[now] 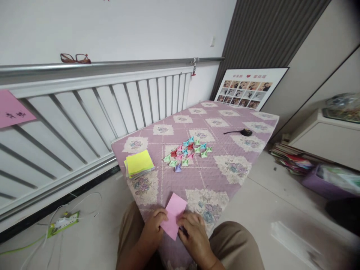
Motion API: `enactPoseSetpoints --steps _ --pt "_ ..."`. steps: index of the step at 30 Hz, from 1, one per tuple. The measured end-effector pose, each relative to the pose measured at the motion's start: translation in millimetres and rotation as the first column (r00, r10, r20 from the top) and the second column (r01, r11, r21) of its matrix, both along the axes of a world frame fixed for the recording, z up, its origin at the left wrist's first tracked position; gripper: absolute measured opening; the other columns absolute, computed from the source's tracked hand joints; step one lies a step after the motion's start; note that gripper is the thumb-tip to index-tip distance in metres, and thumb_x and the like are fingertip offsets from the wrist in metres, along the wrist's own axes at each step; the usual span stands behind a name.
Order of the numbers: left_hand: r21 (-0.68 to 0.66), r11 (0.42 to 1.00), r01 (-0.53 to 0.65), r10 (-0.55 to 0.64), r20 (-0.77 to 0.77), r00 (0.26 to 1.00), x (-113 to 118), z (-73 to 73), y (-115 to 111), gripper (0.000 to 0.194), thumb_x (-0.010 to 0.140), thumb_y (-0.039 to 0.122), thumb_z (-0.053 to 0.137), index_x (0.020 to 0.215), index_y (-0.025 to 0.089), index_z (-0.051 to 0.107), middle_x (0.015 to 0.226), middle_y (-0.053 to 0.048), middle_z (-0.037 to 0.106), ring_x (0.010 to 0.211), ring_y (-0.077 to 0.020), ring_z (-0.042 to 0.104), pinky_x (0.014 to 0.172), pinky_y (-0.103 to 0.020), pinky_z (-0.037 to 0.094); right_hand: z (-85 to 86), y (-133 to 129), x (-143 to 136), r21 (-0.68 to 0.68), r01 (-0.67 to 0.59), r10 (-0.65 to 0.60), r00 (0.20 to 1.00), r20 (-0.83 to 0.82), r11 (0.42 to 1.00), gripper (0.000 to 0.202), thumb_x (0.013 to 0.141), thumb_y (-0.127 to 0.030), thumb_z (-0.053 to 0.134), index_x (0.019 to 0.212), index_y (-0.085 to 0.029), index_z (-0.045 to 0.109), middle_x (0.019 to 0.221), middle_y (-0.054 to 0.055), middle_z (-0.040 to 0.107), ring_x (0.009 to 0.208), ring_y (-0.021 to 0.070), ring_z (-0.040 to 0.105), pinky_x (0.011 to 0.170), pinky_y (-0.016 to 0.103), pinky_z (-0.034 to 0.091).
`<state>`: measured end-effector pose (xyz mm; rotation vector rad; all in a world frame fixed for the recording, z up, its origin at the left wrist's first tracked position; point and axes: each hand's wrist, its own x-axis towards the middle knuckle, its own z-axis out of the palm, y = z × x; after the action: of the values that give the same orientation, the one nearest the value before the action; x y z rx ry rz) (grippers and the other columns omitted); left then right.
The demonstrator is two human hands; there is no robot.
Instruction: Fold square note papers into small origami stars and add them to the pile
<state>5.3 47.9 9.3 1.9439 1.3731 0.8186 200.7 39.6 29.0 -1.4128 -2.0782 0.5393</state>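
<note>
A pink sheet of paper (pixel 174 212) with a crease across it lies at the near end of the table, between my hands. My left hand (pixel 155 225) pinches its left edge between thumb and fingers. On the opposite edge, my right hand (pixel 194 232) grips the paper with curled fingers. Beyond them sits a cluster of small folded paper pieces (pixel 185 151) in green, blue, red, pink and purple. To the left of the cluster is a stack of square paper (pixel 140 163), a yellow sheet on top.
The table wears a purple floral cloth (pixel 194 183). A black object with a thin handle (pixel 246 132) rests farther back. Beside the left edge runs a white radiator (pixel 95 108); glasses (pixel 75 58) sit on its pipe. A power strip (pixel 63 225) with cables lies on the floor.
</note>
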Motion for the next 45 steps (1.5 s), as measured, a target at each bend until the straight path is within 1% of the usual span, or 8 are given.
enactPoseSetpoints --steps 6,11,14,16,20,28,36,45 --pt "0.099 0.993 0.067 -0.044 -0.222 0.974 -10 7.2 -8 0.045 0.069 -0.003 0.039 0.101 0.02 0.061 0.12 -0.007 0.057 0.113 -0.0199 0.05 0.099 -0.036 0.041 -3.7 2 -1 0.023 -0.014 0.013 0.999 0.051 1.0 0.019 0.073 -0.013 0.067 0.082 -0.028 0.061 0.091 -0.005 0.067 0.092 0.0172 0.058 0.097 0.04 0.024" --pt "0.247 0.968 0.047 0.05 -0.372 0.927 -9 10.9 -16 0.034 0.079 0.002 0.043 0.097 0.021 0.064 0.104 -0.005 0.062 0.098 -0.0217 0.054 0.088 -0.039 0.045 -7.3 1 -1 0.1 -0.028 0.02 0.996 0.084 0.995 0.025 0.075 -0.014 0.066 0.095 -0.03 0.062 0.094 -0.004 0.066 0.093 0.0169 0.057 0.098 0.039 0.023" --pt "0.306 0.952 0.023 0.097 -0.372 0.923 -8 7.0 -18 0.03 0.082 0.005 0.045 0.094 0.022 0.067 0.095 -0.004 0.064 0.09 -0.02 0.055 0.084 -0.036 0.045 -7.4 2 -2 0.158 -0.071 0.051 0.991 0.127 0.985 0.04 0.077 -0.013 0.064 0.112 -0.032 0.058 0.102 -0.002 0.065 0.1 0.018 0.055 0.1 0.04 0.021" --pt "0.312 0.95 0.006 0.111 -0.356 0.928 -8 5.7 -18 0.03 0.082 0.005 0.046 0.093 0.023 0.068 0.093 -0.003 0.064 0.089 -0.0192 0.055 0.082 -0.035 0.044 -6.6 4 -4 0.152 -0.113 0.087 0.982 0.166 0.982 0.041 0.077 -0.013 0.064 0.112 -0.032 0.058 0.104 -0.002 0.064 0.103 0.0188 0.054 0.1 0.04 0.021" --pt "0.284 0.958 -0.035 0.132 -0.33 0.935 -10 8.7 -20 0.031 0.081 0.005 0.048 0.092 0.025 0.069 0.093 -0.002 0.065 0.089 -0.0192 0.055 0.082 -0.035 0.042 -4.7 8 -6 0.082 -0.121 0.103 0.974 0.2 0.989 0.028 0.077 -0.013 0.065 0.099 -0.03 0.063 0.098 -0.003 0.064 0.099 0.0183 0.054 0.099 0.041 0.022" --pt "0.16 0.961 -0.224 0.263 -0.296 0.918 -10 14.2 -26 0.017 0.082 0.013 0.054 0.079 0.022 0.068 0.091 -0.003 0.064 0.089 -0.0197 0.056 0.083 -0.037 0.039 -1.7 17 -11 -0.017 0.029 -0.027 0.99 0.141 0.999 0.008 0.079 -0.02 0.069 0.078 -0.026 0.063 0.084 -0.001 0.061 0.09 0.0196 0.052 0.084 0.035 0.03" --pt "0.037 0.946 -0.323 0.309 -0.406 0.86 -7 23.4 -21 0.017 0.086 0.023 0.052 0.078 0.022 0.067 0.096 -0.004 0.063 0.094 -0.0219 0.054 0.086 -0.038 0.035 -5.0 24 -19 0.029 0.108 -0.111 0.977 0.181 0.994 0.006 0.081 -0.027 0.067 0.077 -0.024 0.064 0.086 0.001 0.063 0.089 0.0207 0.053 0.08 0.033 0.03" --pt "-0.021 0.941 -0.337 0.28 -0.507 0.815 -4 22.9 -11 0.022 0.088 0.028 0.049 0.076 0.02 0.066 0.092 -0.004 0.063 0.093 -0.0222 0.054 0.083 -0.037 0.035 -8.5 26 -24 0.121 0.148 -0.176 0.949 0.26 0.982 0.008 0.082 -0.032 0.067 0.08 -0.024 0.065 0.086 0.002 0.064 0.089 0.0202 0.053 0.075 0.031 0.03"
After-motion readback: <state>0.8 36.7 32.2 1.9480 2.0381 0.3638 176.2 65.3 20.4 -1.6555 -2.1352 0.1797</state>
